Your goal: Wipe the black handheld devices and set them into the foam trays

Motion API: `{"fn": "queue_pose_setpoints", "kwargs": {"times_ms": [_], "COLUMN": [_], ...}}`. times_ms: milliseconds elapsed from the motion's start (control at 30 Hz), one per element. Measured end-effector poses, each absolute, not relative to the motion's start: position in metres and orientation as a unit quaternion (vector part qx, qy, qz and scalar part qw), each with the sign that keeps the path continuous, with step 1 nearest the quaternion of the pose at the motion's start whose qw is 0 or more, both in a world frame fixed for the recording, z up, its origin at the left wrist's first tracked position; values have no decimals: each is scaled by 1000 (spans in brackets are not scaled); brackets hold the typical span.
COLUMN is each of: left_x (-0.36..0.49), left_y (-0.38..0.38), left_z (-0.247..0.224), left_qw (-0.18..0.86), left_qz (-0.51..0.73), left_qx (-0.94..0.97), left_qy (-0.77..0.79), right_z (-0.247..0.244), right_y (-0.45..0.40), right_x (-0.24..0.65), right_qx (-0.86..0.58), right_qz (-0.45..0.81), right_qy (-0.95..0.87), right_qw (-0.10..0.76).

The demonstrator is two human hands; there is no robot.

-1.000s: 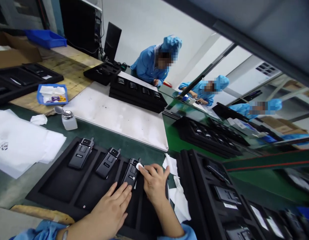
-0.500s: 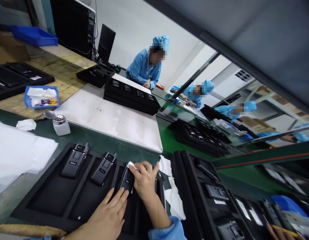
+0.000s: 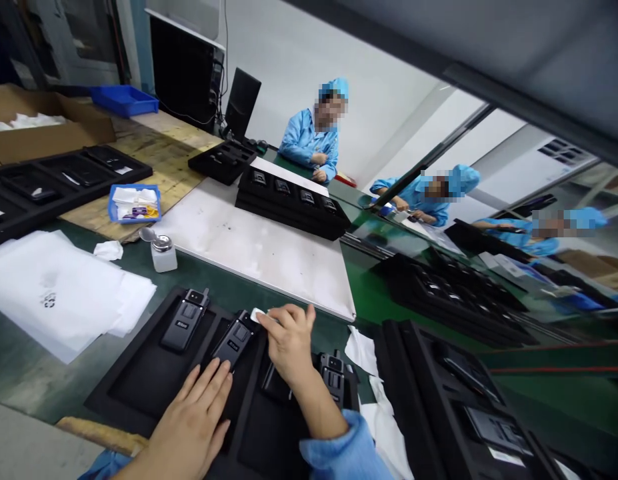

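Black rectangular handheld device (image 3: 232, 343), lying in the middle recess of a black foam tray (image 3: 139, 393). Left hand (image 3: 189, 427): fingers spread, touching its lower end. Right hand (image 3: 289, 340): fingers pinching a white cloth wipe (image 3: 257, 315) against its top.

Blue tray (image 3: 133, 221) w/ wipes (image 3: 131, 198), dispenser btl (image 3: 164, 258), white sheets (image 3: 59, 293)

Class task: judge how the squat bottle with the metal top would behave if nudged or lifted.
The bottle will probably resist a light nudge, since it stands upright on a wide base on the bench. Its cloudy body looks like plastic, so it may feel light and survive a knock, though I cannot be sure of the material.
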State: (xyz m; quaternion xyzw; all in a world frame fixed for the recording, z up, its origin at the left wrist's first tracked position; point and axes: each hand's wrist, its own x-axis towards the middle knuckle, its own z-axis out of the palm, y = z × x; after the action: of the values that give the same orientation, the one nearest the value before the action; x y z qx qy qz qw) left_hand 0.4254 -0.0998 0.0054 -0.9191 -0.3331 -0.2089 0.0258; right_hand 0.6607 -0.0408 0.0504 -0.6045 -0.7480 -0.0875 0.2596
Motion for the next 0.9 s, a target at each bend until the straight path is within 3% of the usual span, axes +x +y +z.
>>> {"fn": "queue_pose_setpoints", "kwargs": {"times_ms": [200, 467, 633, 900], "left_x": [421, 422, 419, 419], "left_y": [-98, -92, -88, -83], "left_z": [3, 4, -2, -16], "left_qw": [-4, 28, 25, 25], "left_qz": [-192, -205, -199, -223], "left_qx": [-922, -927, -933, -934], "left_qy": [-335, -312, -300, -278], "right_z": [39, 48, 43, 65], "right_y": [-34, -36, -25, -119], "right_x": [655, 663, 654, 751], "right_qx": [-523, -556, -528, -680], "right_qz": [-106, -109, -120, -179], "right_qy": [-828, -799, -824, -665], "right_qw": [171, 201, 169, 250]}}
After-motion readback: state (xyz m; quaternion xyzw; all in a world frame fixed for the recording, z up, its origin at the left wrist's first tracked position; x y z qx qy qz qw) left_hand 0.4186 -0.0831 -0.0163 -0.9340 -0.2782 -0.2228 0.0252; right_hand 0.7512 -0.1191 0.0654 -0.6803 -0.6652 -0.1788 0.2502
